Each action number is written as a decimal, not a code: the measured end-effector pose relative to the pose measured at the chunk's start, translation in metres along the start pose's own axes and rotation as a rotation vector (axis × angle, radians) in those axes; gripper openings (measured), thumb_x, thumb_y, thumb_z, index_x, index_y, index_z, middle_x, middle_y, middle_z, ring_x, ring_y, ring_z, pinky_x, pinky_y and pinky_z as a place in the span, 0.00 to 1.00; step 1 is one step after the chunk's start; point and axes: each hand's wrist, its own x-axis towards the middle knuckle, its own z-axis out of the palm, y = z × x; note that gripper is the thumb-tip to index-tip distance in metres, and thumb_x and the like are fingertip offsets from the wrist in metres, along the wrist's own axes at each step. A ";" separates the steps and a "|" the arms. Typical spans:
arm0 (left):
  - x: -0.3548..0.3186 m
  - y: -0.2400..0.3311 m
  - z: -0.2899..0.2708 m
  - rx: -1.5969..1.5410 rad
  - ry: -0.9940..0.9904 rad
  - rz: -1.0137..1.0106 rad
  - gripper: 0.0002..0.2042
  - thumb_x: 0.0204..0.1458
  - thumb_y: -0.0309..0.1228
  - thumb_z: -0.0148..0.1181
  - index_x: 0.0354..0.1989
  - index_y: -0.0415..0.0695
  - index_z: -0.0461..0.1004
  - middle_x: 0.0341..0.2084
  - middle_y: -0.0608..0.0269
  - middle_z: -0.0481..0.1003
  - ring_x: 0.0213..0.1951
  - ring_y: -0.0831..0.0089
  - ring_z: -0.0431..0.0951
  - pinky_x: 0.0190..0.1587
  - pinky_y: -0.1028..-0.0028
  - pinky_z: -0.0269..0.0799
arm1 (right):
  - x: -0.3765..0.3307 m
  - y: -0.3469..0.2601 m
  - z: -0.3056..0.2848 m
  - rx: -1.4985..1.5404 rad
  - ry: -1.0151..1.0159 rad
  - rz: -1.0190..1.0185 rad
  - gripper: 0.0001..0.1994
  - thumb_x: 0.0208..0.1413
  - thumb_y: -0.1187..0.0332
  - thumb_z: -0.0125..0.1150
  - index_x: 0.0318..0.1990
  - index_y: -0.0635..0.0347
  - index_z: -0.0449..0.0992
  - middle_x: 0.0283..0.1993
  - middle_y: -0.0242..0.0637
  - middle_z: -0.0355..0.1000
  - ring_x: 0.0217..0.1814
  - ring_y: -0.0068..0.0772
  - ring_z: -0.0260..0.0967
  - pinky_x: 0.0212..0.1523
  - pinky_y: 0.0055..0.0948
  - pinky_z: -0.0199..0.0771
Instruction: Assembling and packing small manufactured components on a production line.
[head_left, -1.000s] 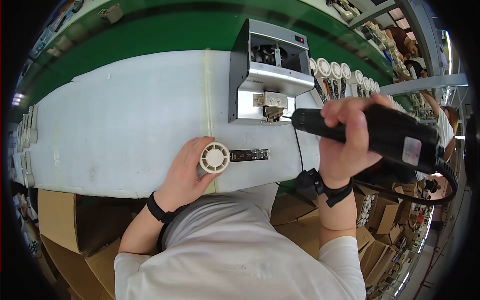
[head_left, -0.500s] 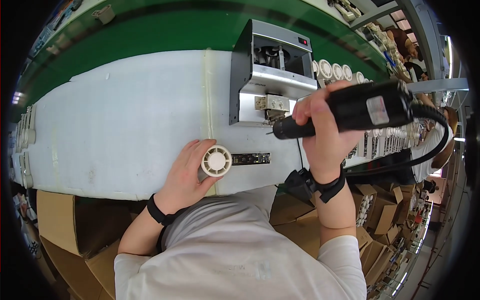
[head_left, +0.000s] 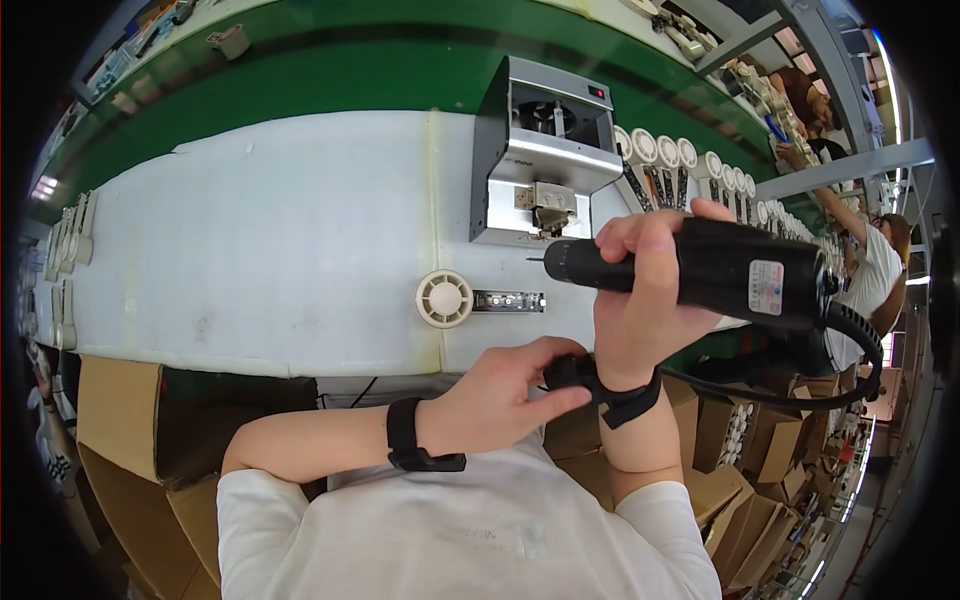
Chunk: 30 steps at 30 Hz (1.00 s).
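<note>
While the right hand [head_left: 650,285] wraps tightly round the driver [head_left: 725,275], bit toward nine o'clock | left hand [head_left: 500,395], half-curled, pinches wrist block [head_left: 566,372], perhaps steadying it | fan [head_left: 444,299] flat, unheld, at left hand's eleven o'clock

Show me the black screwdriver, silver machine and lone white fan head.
Black screwdriver [head_left: 715,265], head view: its body.
Silver machine [head_left: 560,150], head view: front panel.
White fan head [head_left: 444,299], head view: its hub.
</note>
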 end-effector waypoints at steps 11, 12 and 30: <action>0.003 -0.004 0.006 -0.538 -0.171 -0.363 0.19 0.63 0.39 0.54 0.52 0.35 0.72 0.37 0.65 0.78 0.37 0.81 0.76 0.45 0.76 0.75 | -0.007 0.009 -0.002 0.038 0.051 0.002 0.19 0.55 0.79 0.57 0.53 0.67 0.60 0.26 0.37 0.68 0.24 0.30 0.65 0.32 0.37 0.72; 0.003 -0.005 0.006 -0.585 -0.189 -0.417 0.19 0.63 0.40 0.53 0.52 0.35 0.72 0.37 0.65 0.78 0.37 0.81 0.77 0.45 0.76 0.75 | -0.008 0.009 -0.002 0.027 0.052 -0.013 0.19 0.55 0.79 0.57 0.53 0.67 0.60 0.27 0.37 0.69 0.24 0.30 0.66 0.32 0.36 0.72; 0.012 -0.019 0.007 0.034 0.145 0.107 0.16 0.55 0.31 0.63 0.47 0.33 0.72 0.35 0.58 0.78 0.33 0.77 0.78 0.41 0.75 0.77 | 0.000 0.047 -0.025 -0.335 0.179 0.027 0.15 0.53 0.78 0.65 0.46 0.67 0.68 0.31 0.34 0.74 0.28 0.22 0.73 0.30 0.21 0.73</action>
